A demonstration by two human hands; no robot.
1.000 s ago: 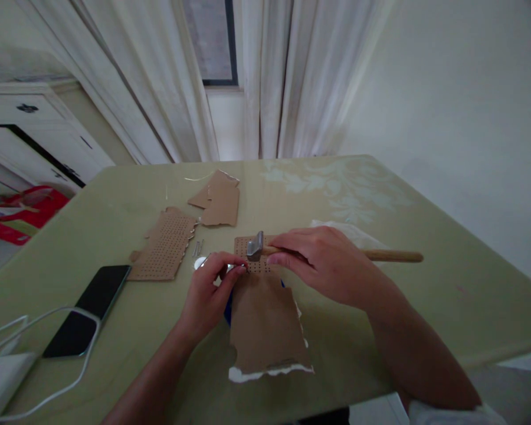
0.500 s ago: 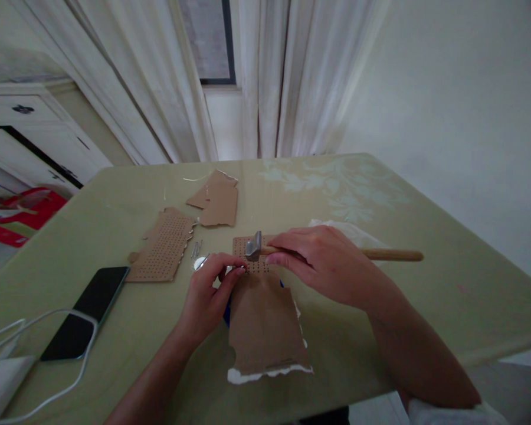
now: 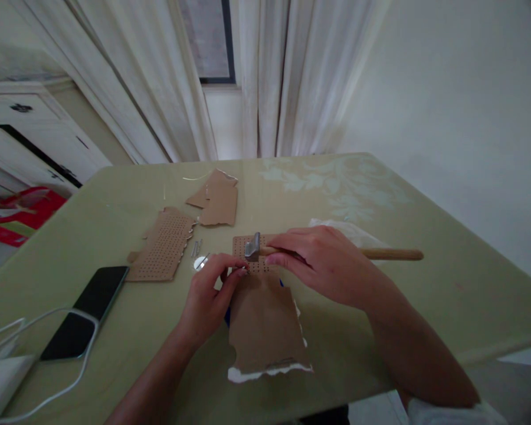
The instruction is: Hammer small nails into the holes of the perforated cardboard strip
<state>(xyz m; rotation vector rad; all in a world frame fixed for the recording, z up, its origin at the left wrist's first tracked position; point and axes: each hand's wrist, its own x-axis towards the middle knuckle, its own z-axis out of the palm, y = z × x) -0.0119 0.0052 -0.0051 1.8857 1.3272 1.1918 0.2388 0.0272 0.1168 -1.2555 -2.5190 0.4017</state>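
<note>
My right hand [image 3: 323,262] is closed around the wooden handle of a hammer [image 3: 252,248], gripping it close to the metal head. The head is held low over a brown cardboard piece [image 3: 268,324] with rows of punched holes at its far end. Thumb and fingers of my left hand [image 3: 212,289] pinch a small nail [image 3: 246,270], mostly hidden, at the left edge of the holes. The hammer head is just above and right of those fingertips. Something blue [image 3: 227,316] shows under the cardboard.
Left of the work lie a hole-punched cardboard sheet [image 3: 161,248], several loose nails [image 3: 196,248] and a round white disc [image 3: 200,263]. Cardboard scraps [image 3: 221,203] lie farther back. A phone [image 3: 88,313] and a white cable [image 3: 86,366] are at the left; white plastic [image 3: 354,234] lies behind my right hand.
Very little differs. The hammer head and my left fingertips have shifted only slightly; both hands keep their grips.
</note>
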